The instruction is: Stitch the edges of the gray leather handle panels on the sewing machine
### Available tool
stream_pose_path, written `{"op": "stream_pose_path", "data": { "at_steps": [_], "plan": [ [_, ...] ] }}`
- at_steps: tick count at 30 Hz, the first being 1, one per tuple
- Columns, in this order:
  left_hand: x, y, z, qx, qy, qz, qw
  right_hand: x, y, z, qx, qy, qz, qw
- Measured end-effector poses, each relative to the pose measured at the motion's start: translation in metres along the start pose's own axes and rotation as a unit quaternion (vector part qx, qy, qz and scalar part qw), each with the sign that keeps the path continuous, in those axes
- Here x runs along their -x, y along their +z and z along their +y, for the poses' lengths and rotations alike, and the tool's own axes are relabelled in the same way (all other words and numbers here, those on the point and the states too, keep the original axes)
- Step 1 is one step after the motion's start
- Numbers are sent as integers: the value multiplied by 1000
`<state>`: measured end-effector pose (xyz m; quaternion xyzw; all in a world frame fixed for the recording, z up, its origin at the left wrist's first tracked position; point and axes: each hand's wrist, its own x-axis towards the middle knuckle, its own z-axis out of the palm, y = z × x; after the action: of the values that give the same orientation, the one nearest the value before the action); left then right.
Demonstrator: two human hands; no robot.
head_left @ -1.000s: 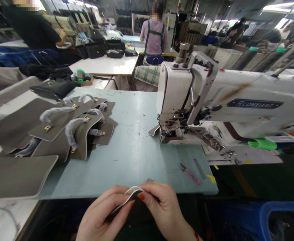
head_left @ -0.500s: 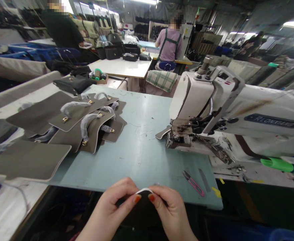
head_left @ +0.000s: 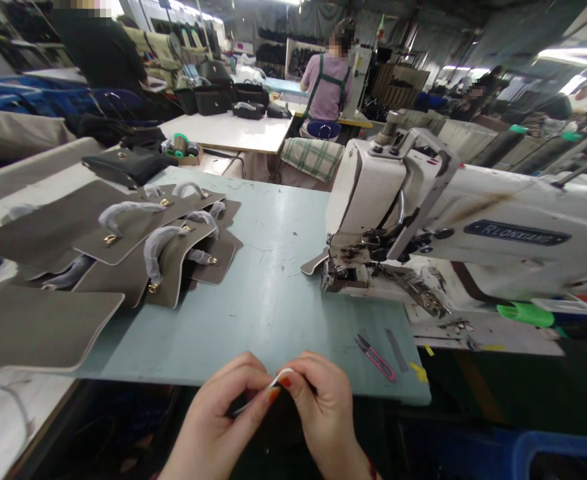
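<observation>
My left hand (head_left: 218,417) and my right hand (head_left: 321,407) meet at the near edge of the pale green table (head_left: 268,293). Both pinch a small dark leather piece with a white edge (head_left: 279,380), thumbs pressed against fingers; most of the piece is hidden between and below my hands. Grey-brown bag panels with wrapped handles and brass rings (head_left: 168,247) lie fanned out on the table's left. A white sewing machine (head_left: 423,213) stands at the right, its needle area (head_left: 338,267) well ahead of my hands.
Pink thread snips (head_left: 375,355) and a metal strip (head_left: 396,341) lie near the table's front right. A black bag (head_left: 126,167) and thread spools (head_left: 181,147) sit at the back left. Two people stand or sit at benches behind. A blue bin (head_left: 548,453) is at lower right.
My fingers have closed tighter on the small piece, so less of its white edge shows. The view has shifted slightly; nothing on the table has moved.
</observation>
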<state>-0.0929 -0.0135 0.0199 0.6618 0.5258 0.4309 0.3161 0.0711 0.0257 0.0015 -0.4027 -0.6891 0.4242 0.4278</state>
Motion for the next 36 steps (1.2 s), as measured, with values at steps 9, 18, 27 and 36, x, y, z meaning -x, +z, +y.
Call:
{"op": "stream_pose_path", "data": {
  "at_steps": [9,18,27,36],
  "plan": [
    [6,-23,25,-225,177,82,955,8,-15,-1,-142,112,-71,981],
    [63,69,-63,102,-233,149,955,47,-13,69,-31,316,-10,948],
    [6,69,-40,542,-411,-7,733,22,-21,39,-146,204,-128,960],
    [-84,58,-45,464,-348,15,814,-35,-29,41,-69,236,-52,968]
  ]
}}
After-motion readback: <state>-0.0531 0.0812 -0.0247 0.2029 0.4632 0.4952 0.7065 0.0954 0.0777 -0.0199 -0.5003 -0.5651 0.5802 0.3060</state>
